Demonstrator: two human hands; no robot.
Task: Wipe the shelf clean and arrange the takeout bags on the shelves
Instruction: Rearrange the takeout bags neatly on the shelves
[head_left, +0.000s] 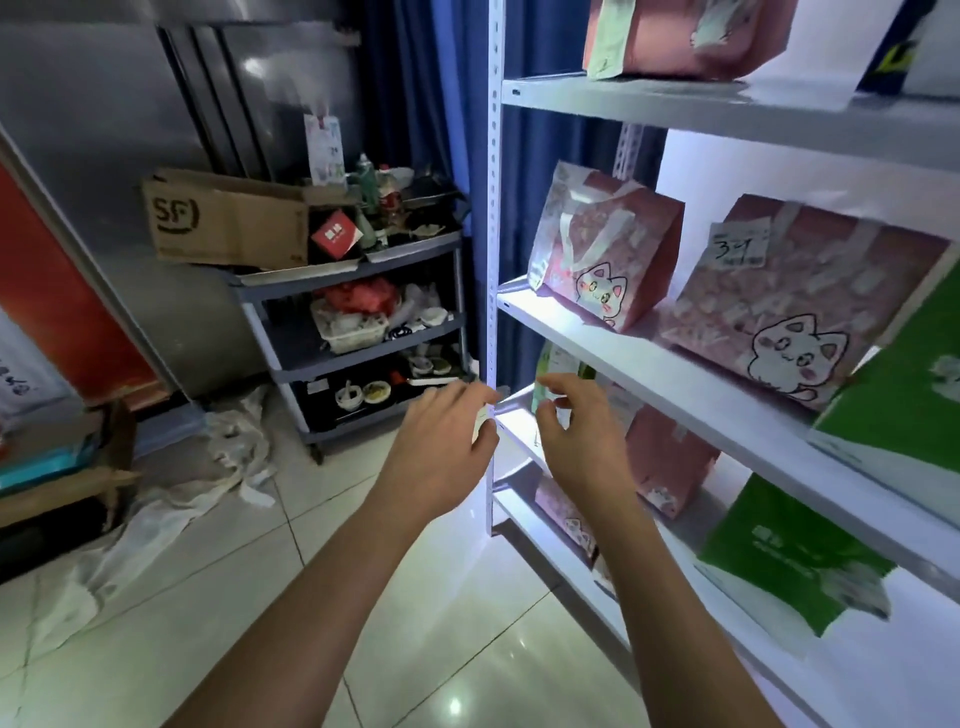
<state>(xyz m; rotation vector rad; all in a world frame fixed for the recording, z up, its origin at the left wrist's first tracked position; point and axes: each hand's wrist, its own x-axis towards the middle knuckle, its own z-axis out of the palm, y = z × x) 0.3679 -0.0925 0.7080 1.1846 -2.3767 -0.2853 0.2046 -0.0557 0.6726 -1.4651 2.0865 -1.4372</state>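
Note:
A white metal shelf unit (675, 384) fills the right side. On its second shelf stand a small pink cat-print takeout bag (608, 249) and a larger pink bag (800, 296) bearing a paper slip. Another pink bag (691, 36) sits on the top shelf. Green bags (904, 395) (779, 551) and a lower pink bag (670, 462) occupy the right and lower shelves. My left hand (441, 447) hovers by the corner post, fingers curved around a small white patch that I cannot identify. My right hand (576, 431) hangs loosely curled and holds nothing, just before a green-and-white bag (553, 364).
A grey cart (363, 270) loaded with bowls, bottles and a cardboard box (228, 218) stands left of the shelf. Crumpled white plastic (234, 447) lies on the tiled floor. Stacked boxes (52, 467) sit at the far left, and a blue curtain hangs behind.

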